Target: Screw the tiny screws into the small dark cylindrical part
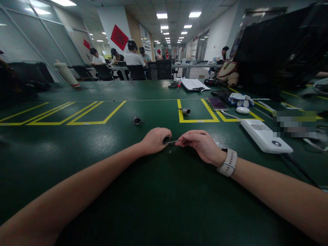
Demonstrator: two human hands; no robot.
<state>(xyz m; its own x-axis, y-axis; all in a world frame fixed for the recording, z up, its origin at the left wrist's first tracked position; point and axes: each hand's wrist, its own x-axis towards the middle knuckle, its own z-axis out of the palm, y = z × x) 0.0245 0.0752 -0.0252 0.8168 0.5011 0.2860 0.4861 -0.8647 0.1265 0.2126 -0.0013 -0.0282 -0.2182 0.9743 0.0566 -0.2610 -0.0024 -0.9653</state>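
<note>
My left hand is closed around a small metal cup-like cylinder, its dark opening turned toward my right hand. Pinched in the fingertips of my right hand is a thin metal rod, whose tip reaches the cylinder's rim; whether it goes inside I cannot tell. A small ring like a nut or washer lies on the green table just below. Farther off, a similar metal cylinder lies on its side with small loose parts by it. Another such cylinder rests within a yellow-taped box.
Yellow tape outlines mark the green table. On the right are a white power bank-like device with a cable, a white oval case and gloves. A clipboard with papers lies at the back. People sit at far tables.
</note>
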